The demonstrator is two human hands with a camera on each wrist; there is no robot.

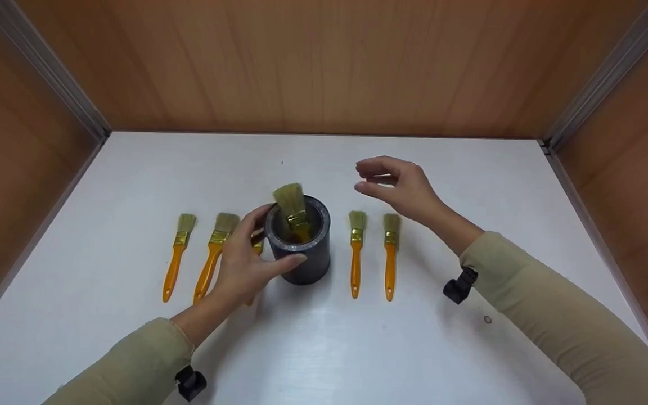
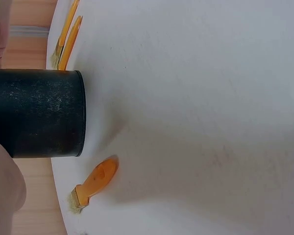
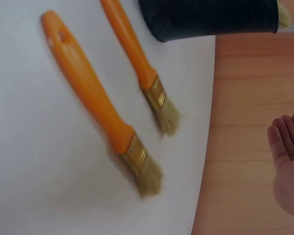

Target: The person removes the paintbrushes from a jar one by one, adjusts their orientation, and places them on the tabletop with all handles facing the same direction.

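Black cup [image 1: 300, 247] standing upright mid-table [image 1: 470, 169], gripped round its side by left hand [image 1: 245, 261], one brush [image 1: 293, 211] inside with bristles up. Right hand [image 1: 400, 185] above table, fingers [image 1: 370, 166] loosely open, empty. Two orange brushes [image 1: 372, 253] lying just right of cup.

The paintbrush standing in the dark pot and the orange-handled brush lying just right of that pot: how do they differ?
The paintbrush in the dark cylindrical pot stands bristles up, leaning on the rim; the orange-handled brush just right of the pot lies flat on the white table. The potted brush's handle is mostly hidden; the lying one's shows fully. The potted brush's bristle head looks wider. Both have pale bristles, a gold ferrule and an orange handle.
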